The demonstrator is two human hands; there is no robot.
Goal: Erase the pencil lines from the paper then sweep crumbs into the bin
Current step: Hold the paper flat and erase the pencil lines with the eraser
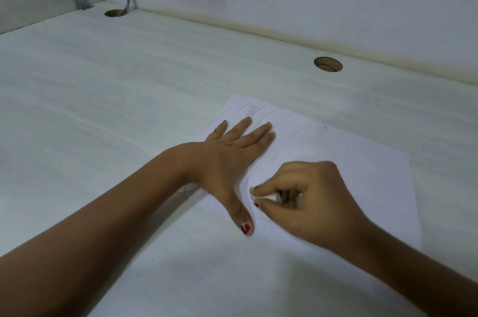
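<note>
A white sheet of paper (349, 159) lies flat on the white desk, with faint curved pencil lines near its far left corner. My left hand (227, 159) presses flat on the paper's left part, fingers spread, thumb pointing toward me. Just to its right, my right hand (307, 200) pinches a small white eraser (266, 197), whose tip touches the paper beside my left thumb. A few tiny dark specks lie on the sheet's right half. No bin is in view.
The white desk (116, 99) runs to a white back wall. Two round cable holes sit in it, one at the far left (116, 13) with a grey cable rising from it, one at the far right (328, 64). A side panel closes the left corner.
</note>
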